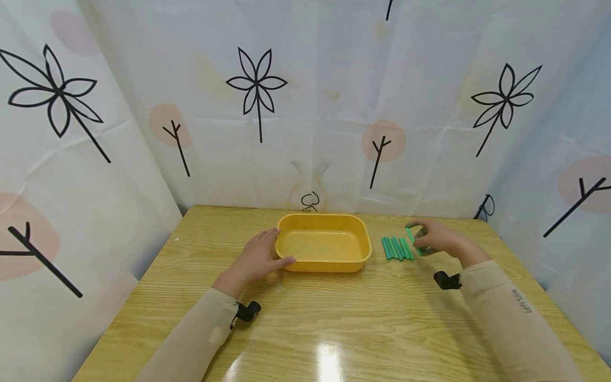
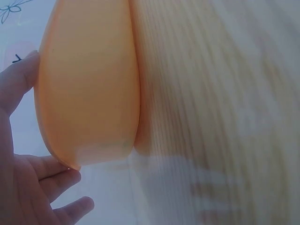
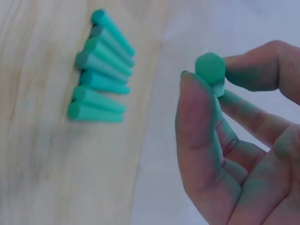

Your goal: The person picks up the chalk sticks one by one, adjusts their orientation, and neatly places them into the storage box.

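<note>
My right hand point(image 1: 436, 237) pinches a green chalk stick point(image 3: 210, 68) between thumb and finger, just right of a row of chalk sticks point(image 1: 398, 248) on the table. Green dust stains its fingers. In the right wrist view the held stick shows end-on, and the row point(image 3: 101, 77) lies side by side in lighter and bluer greens. At the left end of a yellow plastic tray point(image 1: 324, 266), my left hand point(image 1: 258, 255) rests with spread fingers, its thumb on the front rim. The left wrist view shows the tray's wall point(image 2: 91, 84) with fingertips touching the rim.
The tray stands on a wooden table point(image 1: 329, 313) near its back edge, with faint green marks on its floor. A patterned cloth point(image 1: 315, 106) hangs behind and at both sides. A black cord point(image 1: 485, 207) shows at the back right corner.
</note>
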The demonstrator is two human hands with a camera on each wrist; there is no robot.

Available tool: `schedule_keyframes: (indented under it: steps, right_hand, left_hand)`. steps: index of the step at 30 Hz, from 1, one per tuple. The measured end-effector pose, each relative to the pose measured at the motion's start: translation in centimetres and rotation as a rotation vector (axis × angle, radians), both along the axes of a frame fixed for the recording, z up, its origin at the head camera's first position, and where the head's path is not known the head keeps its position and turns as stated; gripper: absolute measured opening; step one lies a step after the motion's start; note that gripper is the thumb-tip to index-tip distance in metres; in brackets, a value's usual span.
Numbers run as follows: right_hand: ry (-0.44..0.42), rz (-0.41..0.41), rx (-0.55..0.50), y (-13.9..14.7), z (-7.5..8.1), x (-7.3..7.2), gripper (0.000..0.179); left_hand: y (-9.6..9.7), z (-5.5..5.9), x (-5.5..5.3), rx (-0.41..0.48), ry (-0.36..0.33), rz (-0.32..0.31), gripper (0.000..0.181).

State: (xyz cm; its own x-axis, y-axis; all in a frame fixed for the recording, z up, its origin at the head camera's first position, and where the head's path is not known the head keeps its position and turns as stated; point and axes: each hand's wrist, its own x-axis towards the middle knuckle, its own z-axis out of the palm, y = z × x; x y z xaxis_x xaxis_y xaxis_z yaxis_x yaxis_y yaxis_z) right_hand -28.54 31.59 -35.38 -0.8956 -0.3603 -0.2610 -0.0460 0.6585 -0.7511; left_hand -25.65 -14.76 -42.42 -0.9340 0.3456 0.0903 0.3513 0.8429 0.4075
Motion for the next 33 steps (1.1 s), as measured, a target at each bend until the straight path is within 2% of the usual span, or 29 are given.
schedule_keyframes:
  steps: [13,24,33]
  right_hand:
    - [0.004,-0.019,-0.130,-2.6,3.2,0.5,0.063]
    - [-0.035,-0.083,-0.323,-5.4,5.5,0.4,0.066]
    - [-0.055,-0.109,-0.399,-8.1,6.7,0.6,0.065]
  left_hand:
    - [0.0,0.2,0.2,0.011,-0.005,0.001,0.100]
    - [0.0,-0.1,0.1,0.008,-0.001,-0.002,0.100]
    - [-0.1,-0.5,-0.2,0.001,-0.002,0.009,0.103]
